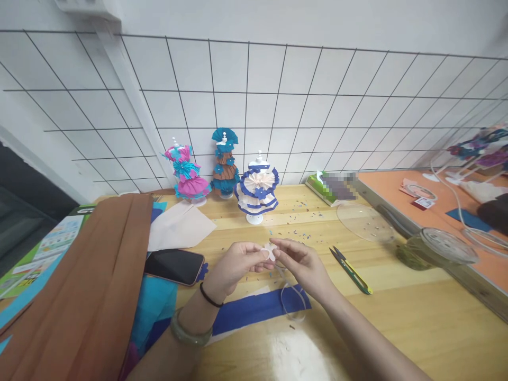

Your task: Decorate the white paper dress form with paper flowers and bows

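Between the fingertips of both hands is a small white paper flower [270,251]. My left hand [244,263] pinches it from the left, and my right hand [298,260] grips its right edge with thumb and fingers. Below the hands a thin white cord [286,312] hangs in a loop over a strip of blue crepe paper [250,313]. Straight ahead stands a small dress form [257,185] in a white ruffled paper dress with blue edges and a blue flower. Yellow-green thread snips [351,271] lie to the right of my right hand.
Two more dressed forms, one pink and turquoise [189,177], one brown and teal [225,166], stand near the tiled wall. A phone [174,266], white paper [178,227] and brown crepe paper [91,264] lie left. A jar [436,248] lies right, near scattered paper scraps.
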{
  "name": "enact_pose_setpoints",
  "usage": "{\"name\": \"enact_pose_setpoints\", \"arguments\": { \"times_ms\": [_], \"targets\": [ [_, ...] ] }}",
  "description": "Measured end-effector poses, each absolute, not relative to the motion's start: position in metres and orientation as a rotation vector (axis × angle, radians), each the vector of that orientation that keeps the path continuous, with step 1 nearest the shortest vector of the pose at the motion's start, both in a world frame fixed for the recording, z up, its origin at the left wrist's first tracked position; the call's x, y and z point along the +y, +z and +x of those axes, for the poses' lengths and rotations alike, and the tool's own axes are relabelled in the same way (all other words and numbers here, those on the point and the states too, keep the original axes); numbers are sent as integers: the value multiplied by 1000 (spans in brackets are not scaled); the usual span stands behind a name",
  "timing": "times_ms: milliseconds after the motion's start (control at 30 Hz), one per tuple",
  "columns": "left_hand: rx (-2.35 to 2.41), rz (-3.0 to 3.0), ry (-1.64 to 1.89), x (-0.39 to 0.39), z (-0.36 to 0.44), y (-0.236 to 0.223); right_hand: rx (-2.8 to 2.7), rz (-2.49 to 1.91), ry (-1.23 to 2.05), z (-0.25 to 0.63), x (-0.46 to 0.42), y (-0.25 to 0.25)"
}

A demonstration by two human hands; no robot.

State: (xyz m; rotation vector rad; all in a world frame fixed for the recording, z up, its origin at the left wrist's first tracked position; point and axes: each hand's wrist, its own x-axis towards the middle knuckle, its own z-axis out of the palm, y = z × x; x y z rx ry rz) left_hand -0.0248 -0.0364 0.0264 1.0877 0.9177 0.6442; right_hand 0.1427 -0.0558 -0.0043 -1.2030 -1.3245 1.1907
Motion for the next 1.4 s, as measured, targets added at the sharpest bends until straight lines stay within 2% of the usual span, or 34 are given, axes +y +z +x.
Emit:
{"name": "enact_pose_setpoints", "arguments": {
  "times_ms": [133,367,667,1000,1400],
  "targets": [
    [891,1127,653,-35,-26,24,-1347,-1193,1205,143,-56,0],
    [917,1165,706,-33,-24,18,-1585,-1249,1024,144,-59,11],
    [907,1084,826,-35,-20,19,-1354,-1159,1168,140,-57,2],
    [909,1080,787,-37,-15,16,-1483,-1194,802,136,-60,3],
    [920,1042,828,-39,-13,15,-1387,-1213,822,131,-65,-2]
  ]
}}
